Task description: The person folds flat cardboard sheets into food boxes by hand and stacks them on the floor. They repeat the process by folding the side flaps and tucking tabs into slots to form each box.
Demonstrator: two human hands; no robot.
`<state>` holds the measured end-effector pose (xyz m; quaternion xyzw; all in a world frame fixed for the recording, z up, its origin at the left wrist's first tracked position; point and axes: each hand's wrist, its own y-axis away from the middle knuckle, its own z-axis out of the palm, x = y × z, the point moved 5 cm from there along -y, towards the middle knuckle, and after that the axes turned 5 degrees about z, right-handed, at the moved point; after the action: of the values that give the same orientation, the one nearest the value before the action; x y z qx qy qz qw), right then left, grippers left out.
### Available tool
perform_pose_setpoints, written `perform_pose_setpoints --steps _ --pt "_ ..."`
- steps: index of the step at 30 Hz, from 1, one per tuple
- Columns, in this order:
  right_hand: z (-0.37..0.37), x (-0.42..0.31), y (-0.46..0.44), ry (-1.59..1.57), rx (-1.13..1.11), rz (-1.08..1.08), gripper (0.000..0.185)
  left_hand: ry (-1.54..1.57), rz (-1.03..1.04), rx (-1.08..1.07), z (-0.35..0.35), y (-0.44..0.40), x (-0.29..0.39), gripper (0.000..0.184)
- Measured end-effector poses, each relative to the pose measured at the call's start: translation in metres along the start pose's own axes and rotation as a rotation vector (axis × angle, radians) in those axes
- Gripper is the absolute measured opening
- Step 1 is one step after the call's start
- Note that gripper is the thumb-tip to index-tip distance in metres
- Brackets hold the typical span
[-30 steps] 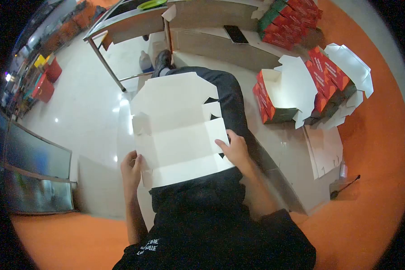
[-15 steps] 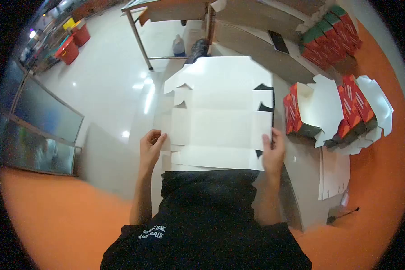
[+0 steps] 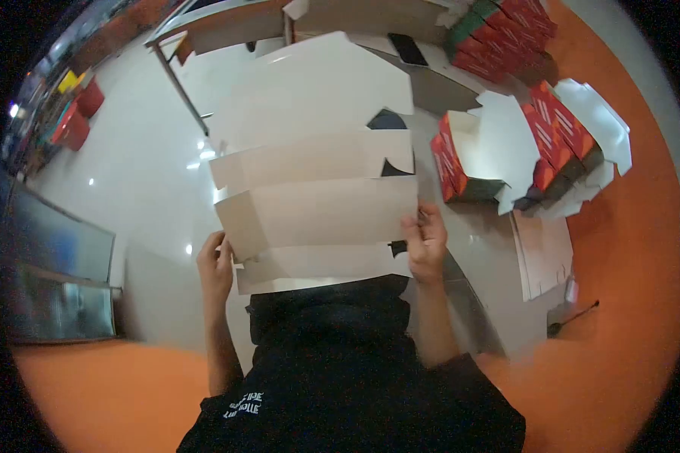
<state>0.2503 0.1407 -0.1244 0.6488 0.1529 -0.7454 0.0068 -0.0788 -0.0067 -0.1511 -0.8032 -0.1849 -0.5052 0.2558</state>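
Plainly, the white cardboard blank (image 3: 317, 208) lies opened out in front of the torso, above the lap; its broad panel with the slanted corners points away from the body, toward the phone (image 3: 408, 49) and the bench, and its long axis runs from the black shirt (image 3: 347, 377) outward, with the creases crossing from side to side. The left hand (image 3: 217, 264) has its fingers nearly closed, thumb against fingers, at the near left edge; the right hand (image 3: 426, 243) is partly curled, thumb over the right edge and fingers just beyond it, gripping the card lightly.

The blank hides the legs, and the undersides of the held edges are out of sight; its far left corner seems to melt into the pale floor (image 3: 151, 151), so the outline there is hard to make out. Its face is plain off-white, shaded on the middle panels; curved notches on the right show dark behind, and a left side flap is slightly raised.

To the right sit an open red box (image 3: 451, 158) with a white lid, more red boxes beside it, and flat card sheets (image 3: 542, 253) nearer the body.
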Motion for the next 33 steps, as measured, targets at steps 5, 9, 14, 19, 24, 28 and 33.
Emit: perform_pose_setpoints --steps 5,9,14,19,24,28,33 --pt "0.008 -0.003 0.003 -0.165 0.006 0.229 0.03 0.311 -0.127 0.027 -0.017 0.008 0.017 0.033" --pt "0.02 0.002 0.007 -0.19 -0.017 0.216 0.032 0.435 -0.458 0.085 -0.033 0.03 -0.006 0.036" --pt "0.048 -0.01 0.023 -0.076 -0.195 0.15 0.036 0.593 -0.378 -0.191 0.002 0.021 0.039 0.038" --pt "0.05 0.006 0.021 -0.234 -0.338 0.465 0.037 0.465 -0.223 -0.305 0.012 0.011 0.064 0.028" --pt "0.06 0.015 0.024 0.13 -0.691 0.541 0.04 0.358 -0.165 -0.535 0.015 0.011 0.066 0.019" --pt "0.062 0.004 0.002 0.258 -0.536 0.465 0.028 -0.176 -0.007 -0.534 0.011 -0.008 0.09 0.022" --pt "0.061 -0.016 -0.02 0.212 -0.445 0.35 0.029 -0.355 0.409 0.13 0.003 -0.009 0.145 0.022"
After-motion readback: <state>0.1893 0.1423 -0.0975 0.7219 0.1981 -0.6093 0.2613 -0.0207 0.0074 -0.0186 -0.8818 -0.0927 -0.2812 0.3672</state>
